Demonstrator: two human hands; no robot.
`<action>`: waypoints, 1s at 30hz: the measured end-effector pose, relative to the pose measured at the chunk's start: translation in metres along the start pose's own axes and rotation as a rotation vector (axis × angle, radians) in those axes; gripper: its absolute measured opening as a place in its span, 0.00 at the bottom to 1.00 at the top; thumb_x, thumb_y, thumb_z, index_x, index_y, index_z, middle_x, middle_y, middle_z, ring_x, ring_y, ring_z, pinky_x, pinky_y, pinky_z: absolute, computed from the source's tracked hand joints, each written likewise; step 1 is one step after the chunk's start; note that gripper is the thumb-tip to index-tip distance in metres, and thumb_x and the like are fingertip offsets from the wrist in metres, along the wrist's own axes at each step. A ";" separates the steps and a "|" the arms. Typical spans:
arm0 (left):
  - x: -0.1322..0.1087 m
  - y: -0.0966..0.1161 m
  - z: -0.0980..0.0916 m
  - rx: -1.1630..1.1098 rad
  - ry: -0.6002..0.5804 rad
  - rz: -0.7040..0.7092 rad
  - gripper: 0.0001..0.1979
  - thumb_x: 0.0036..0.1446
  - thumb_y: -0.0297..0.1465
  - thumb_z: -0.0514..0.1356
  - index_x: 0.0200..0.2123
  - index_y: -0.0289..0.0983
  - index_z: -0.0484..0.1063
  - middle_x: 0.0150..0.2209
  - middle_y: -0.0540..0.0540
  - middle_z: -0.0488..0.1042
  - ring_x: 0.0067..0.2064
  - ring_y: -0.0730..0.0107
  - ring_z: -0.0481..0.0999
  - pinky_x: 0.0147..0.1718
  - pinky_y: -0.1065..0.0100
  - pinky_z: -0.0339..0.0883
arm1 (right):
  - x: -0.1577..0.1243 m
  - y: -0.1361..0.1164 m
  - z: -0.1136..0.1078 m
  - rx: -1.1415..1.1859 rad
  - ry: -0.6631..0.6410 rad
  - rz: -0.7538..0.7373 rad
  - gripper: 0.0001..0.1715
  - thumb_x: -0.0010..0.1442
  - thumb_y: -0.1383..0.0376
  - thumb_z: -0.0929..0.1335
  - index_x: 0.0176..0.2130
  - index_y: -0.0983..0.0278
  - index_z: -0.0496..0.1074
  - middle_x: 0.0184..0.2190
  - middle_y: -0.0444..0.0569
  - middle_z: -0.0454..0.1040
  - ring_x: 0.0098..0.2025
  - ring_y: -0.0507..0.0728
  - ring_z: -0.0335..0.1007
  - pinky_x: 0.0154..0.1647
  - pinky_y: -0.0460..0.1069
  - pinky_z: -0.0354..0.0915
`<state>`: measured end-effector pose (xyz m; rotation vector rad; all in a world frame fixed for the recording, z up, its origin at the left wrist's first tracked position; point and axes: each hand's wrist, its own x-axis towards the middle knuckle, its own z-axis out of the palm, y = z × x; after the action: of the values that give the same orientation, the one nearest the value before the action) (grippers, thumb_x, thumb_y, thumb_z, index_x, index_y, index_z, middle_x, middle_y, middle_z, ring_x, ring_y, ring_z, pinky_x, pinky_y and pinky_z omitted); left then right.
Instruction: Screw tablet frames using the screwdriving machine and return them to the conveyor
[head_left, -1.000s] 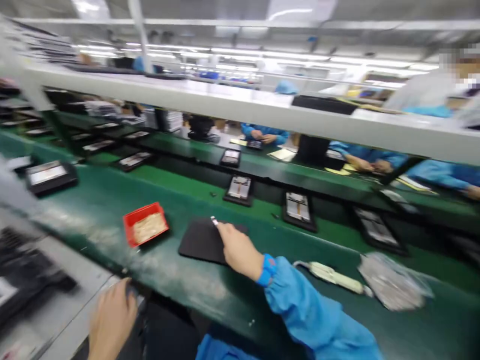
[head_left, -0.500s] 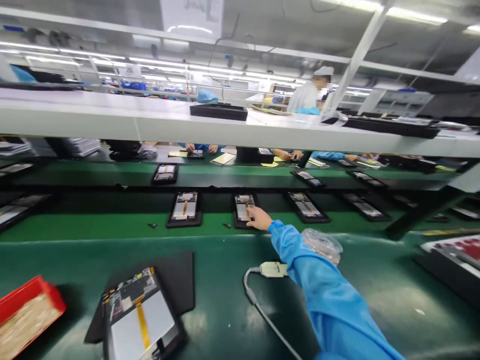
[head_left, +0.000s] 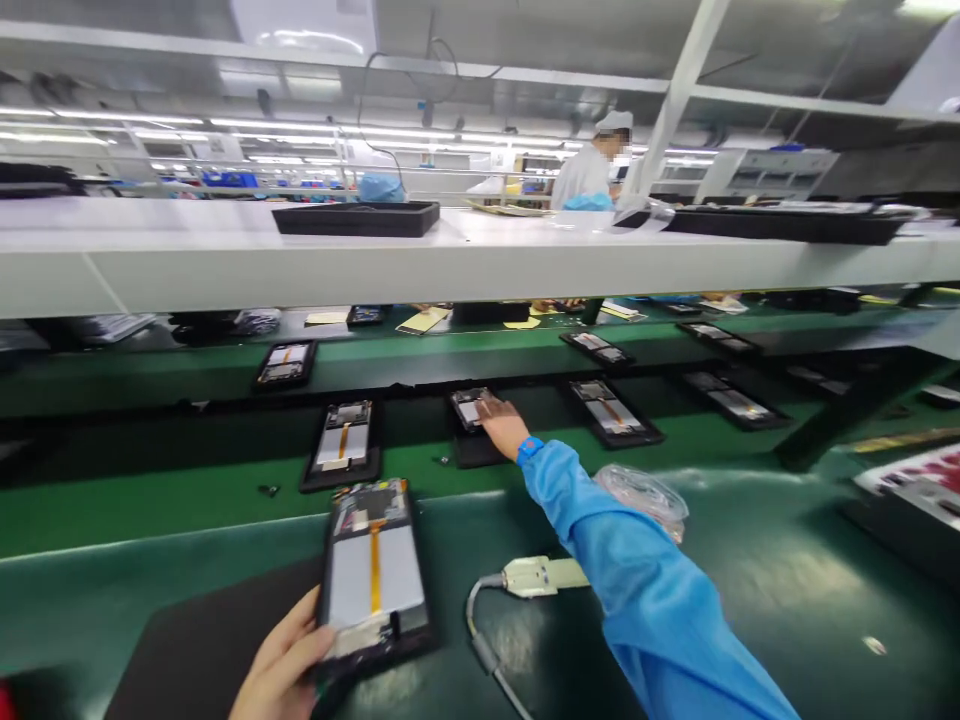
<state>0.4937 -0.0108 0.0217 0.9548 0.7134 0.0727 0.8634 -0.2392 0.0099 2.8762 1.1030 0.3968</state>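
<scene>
Green workbench (head_left: 787, 590) before a white shelf (head_left: 450, 275) in a strip-lit hall. The left hand (head_left: 289, 660) clamps an open-backed device (head_left: 375, 575) above the workbench; the right hand (head_left: 504, 425) partly hides a second device (head_left: 466, 410), its grip indeterminable. The lower frame edge crops a black mat (head_left: 202, 640).

No lettering, label, brand, number or sign can be read. The opened device (head_left: 375, 570) in the left hand (head_left: 289, 655), the pale connector (head_left: 529, 577) on its cable, the yellow papers (head_left: 424, 320) and the hanging white panel (head_left: 304, 25) show nothing legible; any print is too small or blurred.
</scene>
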 end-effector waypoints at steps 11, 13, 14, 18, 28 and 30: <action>0.140 -0.008 0.170 0.081 -0.475 0.054 0.20 0.42 0.25 0.67 0.42 0.31 0.74 0.37 0.38 0.78 0.37 0.58 0.79 0.39 0.55 0.74 | -0.018 0.054 -0.105 0.041 0.300 0.097 0.21 0.67 0.70 0.60 0.56 0.65 0.71 0.52 0.55 0.76 0.52 0.61 0.74 0.53 0.53 0.69; 0.164 -0.003 0.201 0.101 -0.401 0.125 0.19 0.43 0.24 0.67 0.42 0.32 0.73 0.40 0.36 0.78 0.43 0.56 0.79 0.46 0.54 0.72 | -0.033 0.053 -0.121 0.036 0.336 0.065 0.21 0.66 0.71 0.60 0.55 0.66 0.72 0.50 0.56 0.78 0.51 0.61 0.75 0.51 0.54 0.70; 0.174 0.001 0.211 0.104 -0.339 0.173 0.20 0.44 0.24 0.68 0.44 0.33 0.72 0.44 0.35 0.77 0.48 0.55 0.77 0.50 0.55 0.70 | -0.041 0.051 -0.127 0.040 0.372 0.035 0.21 0.65 0.72 0.60 0.54 0.66 0.73 0.49 0.56 0.78 0.50 0.62 0.76 0.51 0.55 0.71; 0.182 0.017 0.201 0.111 -0.055 0.359 0.34 0.45 0.21 0.68 0.57 0.36 0.64 0.62 0.33 0.64 0.63 0.54 0.64 0.62 0.56 0.56 | -0.077 0.030 -0.144 0.135 0.571 -0.172 0.25 0.63 0.77 0.58 0.54 0.67 0.72 0.52 0.55 0.76 0.54 0.60 0.73 0.58 0.56 0.69; 0.010 0.022 -0.003 -0.060 -0.685 0.137 0.14 0.53 0.33 0.60 0.39 0.29 0.77 0.34 0.35 0.80 0.44 0.47 0.81 0.52 0.49 0.64 | -0.093 -0.136 -0.116 0.545 0.560 -0.642 0.41 0.58 0.82 0.56 0.66 0.62 0.59 0.58 0.53 0.71 0.62 0.58 0.66 0.62 0.58 0.66; -0.024 0.009 -0.051 -0.242 -0.621 0.096 0.18 0.56 0.35 0.59 0.43 0.27 0.76 0.34 0.34 0.80 0.40 0.48 0.81 0.49 0.49 0.66 | -0.090 -0.182 -0.095 0.544 0.570 -0.754 0.40 0.59 0.82 0.57 0.67 0.62 0.58 0.58 0.55 0.71 0.63 0.60 0.65 0.62 0.60 0.66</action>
<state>0.4475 0.0225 0.0223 0.7203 0.0813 -0.0526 0.6565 -0.1681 0.0589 2.4386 2.5907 1.0081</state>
